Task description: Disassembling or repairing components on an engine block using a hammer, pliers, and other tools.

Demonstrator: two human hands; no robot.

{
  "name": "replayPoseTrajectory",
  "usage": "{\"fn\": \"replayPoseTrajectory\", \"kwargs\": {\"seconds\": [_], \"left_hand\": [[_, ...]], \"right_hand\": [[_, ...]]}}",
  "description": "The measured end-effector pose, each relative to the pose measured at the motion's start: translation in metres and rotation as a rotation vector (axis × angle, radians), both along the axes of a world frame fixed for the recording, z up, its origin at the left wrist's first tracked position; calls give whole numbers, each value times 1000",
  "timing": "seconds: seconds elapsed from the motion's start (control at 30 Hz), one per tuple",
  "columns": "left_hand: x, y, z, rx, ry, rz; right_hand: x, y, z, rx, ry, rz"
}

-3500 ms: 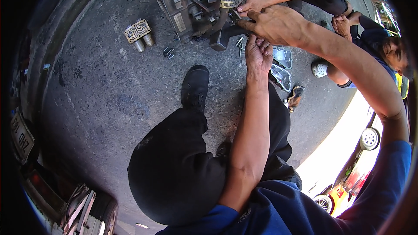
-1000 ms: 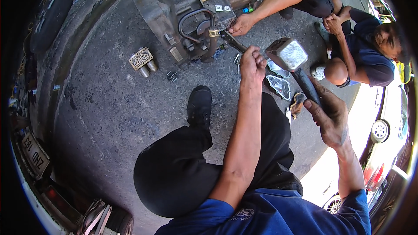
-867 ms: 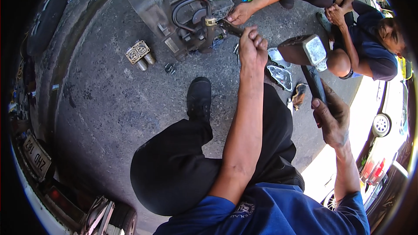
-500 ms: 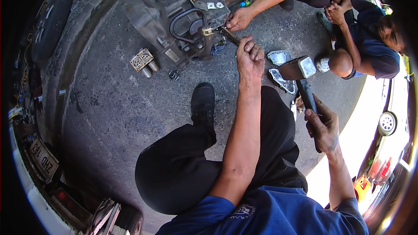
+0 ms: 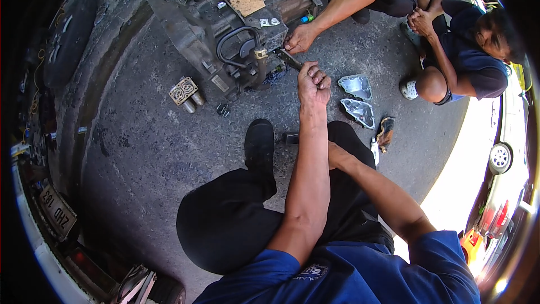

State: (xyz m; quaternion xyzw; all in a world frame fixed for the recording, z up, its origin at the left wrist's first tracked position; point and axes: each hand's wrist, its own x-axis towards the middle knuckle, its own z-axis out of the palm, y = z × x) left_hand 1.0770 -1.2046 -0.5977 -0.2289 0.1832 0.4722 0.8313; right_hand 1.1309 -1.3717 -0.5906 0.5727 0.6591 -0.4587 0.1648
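Note:
My left hand [image 5: 315, 83] is closed around a dark metal bar [image 5: 289, 60], whose far end meets the side of a large, greasy gearbox casing [image 5: 191, 28]. Behind my left forearm, my right hand [image 5: 336, 156] is mostly hidden, fingers out of sight. A dark end of the hammer [image 5: 291, 137] pokes out on the forearm's other side, in line with that hand. Beside the bar's tip, another person's hand [image 5: 301, 38] reaches to the casing. A curved black hose [image 5: 222, 45] with a brass-coloured fitting sits on the casing near the bar.
On the floor lie a valve-like metal block [image 5: 184, 91], small dark parts [image 5: 223, 110], two silver covers [image 5: 358, 111], a white tube [image 5: 375, 151] and a dark rag-like item [image 5: 386, 134]. A person [image 5: 461, 62] crouches at right. A parked vehicle [image 5: 48, 208] stands at lower left.
My right hand has swung the hammer down and left, from beside the silver covers to behind my left forearm. My left hand keeps hold of the bar at the casing.

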Motion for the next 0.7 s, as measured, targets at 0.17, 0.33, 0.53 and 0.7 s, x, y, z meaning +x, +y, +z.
{"fn": "replayPoseTrajectory", "kwargs": {"seconds": [0.17,0.33,0.53,0.7], "left_hand": [[10,4,6,-31,-40,98],[5,8,14,15,124,-14],[6,7,4,-72,40,27],[5,1,0,78,-3,108]], "right_hand": [[-12,-16,-5,360,139,84],[-13,-15,-2,167,-113,16],[-13,-16,-2,46,-90,-39],[-13,-12,8,137,-39,-67]]}}
